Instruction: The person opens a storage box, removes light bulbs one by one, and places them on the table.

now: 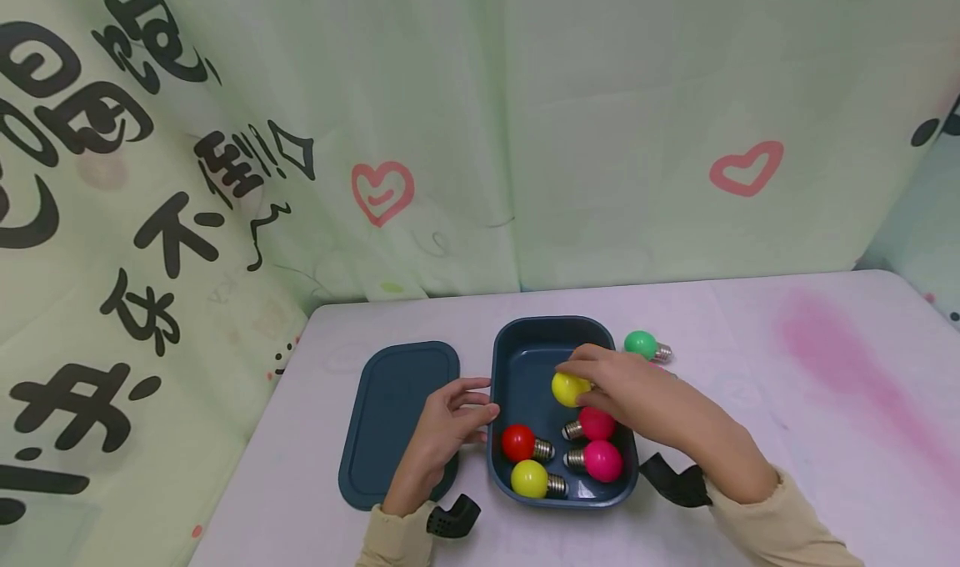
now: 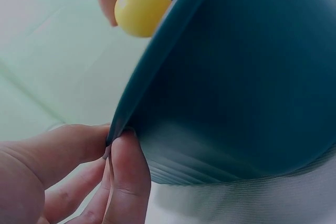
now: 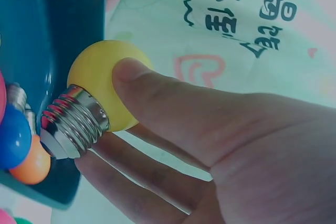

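My right hand (image 1: 622, 383) pinches a yellow light bulb (image 1: 568, 389) by its round part, above a dark blue rectangular box (image 1: 517, 342). In the right wrist view the bulb's silver screw base (image 3: 76, 121) points down and left, with the thumb on the yellow globe. My left hand (image 1: 457, 417) is at the box's left side; in the left wrist view its thumb and fingers pinch the rim (image 2: 118, 121). Inside the box lie a red bulb (image 1: 518, 443), another yellow bulb (image 1: 529, 479) and two pink bulbs (image 1: 603, 461). The right wrist view also shows a blue bulb (image 3: 14, 139) and an orange bulb (image 3: 32, 163) there.
A dark blue flat lid (image 1: 397, 383) lies left of the box, partly behind the left hand. A green bulb (image 1: 641, 343) rests on the white-covered table (image 1: 750, 434) beyond the box's right side, with something pink partly hidden by the right hand. Patterned curtains (image 1: 600, 133) hang behind.
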Motion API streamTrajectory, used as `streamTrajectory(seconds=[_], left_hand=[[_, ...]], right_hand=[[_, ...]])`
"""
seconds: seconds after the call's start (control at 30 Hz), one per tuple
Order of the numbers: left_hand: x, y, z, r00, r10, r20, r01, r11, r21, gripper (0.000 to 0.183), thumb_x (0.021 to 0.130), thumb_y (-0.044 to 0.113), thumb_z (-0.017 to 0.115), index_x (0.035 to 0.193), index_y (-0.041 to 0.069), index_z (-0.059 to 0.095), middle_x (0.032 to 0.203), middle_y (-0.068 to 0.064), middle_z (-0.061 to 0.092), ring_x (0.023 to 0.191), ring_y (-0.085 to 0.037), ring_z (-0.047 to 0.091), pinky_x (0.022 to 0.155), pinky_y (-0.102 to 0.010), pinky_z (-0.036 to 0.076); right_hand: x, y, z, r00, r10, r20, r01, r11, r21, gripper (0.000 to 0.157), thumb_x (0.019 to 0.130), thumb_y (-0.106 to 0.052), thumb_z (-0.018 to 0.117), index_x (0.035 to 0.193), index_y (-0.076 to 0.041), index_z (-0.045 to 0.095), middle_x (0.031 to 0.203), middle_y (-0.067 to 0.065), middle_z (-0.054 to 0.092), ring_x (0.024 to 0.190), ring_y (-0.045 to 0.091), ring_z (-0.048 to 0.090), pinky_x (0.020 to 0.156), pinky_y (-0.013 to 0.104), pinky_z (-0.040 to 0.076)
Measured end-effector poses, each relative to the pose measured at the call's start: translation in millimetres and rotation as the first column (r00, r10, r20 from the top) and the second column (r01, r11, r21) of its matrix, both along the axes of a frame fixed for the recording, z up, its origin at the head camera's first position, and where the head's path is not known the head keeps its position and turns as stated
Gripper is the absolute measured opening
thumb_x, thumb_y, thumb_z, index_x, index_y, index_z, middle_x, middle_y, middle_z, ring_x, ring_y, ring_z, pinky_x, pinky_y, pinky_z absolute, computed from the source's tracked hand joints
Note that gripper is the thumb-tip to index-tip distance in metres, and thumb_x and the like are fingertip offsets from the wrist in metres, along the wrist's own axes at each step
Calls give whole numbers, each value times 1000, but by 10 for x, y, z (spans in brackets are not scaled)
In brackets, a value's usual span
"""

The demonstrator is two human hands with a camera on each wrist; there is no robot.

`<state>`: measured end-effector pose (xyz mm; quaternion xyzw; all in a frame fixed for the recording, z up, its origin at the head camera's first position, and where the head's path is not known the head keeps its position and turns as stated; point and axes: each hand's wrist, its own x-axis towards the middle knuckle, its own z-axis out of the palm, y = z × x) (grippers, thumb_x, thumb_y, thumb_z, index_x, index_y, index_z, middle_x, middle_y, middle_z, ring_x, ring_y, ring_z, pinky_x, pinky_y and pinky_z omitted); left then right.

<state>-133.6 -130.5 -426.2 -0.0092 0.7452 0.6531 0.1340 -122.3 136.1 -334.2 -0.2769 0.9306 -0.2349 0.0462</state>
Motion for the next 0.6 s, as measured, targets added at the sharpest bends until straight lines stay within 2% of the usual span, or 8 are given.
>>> streamTrajectory(seconds=[0.27, 0.6], left_hand=[[-1, 2, -12, 1000, -3, -26, 2, 1000, -17, 47, 89, 19, 76, 131, 6, 61, 104, -11, 68, 79, -15, 68, 70, -30, 60], [-1, -5, -19, 1000, -8, -28, 8, 1000, -9, 46, 89, 18, 75, 131, 5, 61, 103, -11, 68, 77, -15, 67, 70, -30, 60]], right_hand=[[25, 184, 10, 999, -7, -33, 8, 999, 34, 38, 86, -14, 76, 123, -11, 68, 112, 3, 64, 94, 15, 62, 77, 29, 59], [44, 376, -51, 1000, -21, -19, 21, 999, 26, 37, 86, -15, 77, 121, -12, 69, 112, 1, 64, 96, 16, 63, 76, 30, 59]])
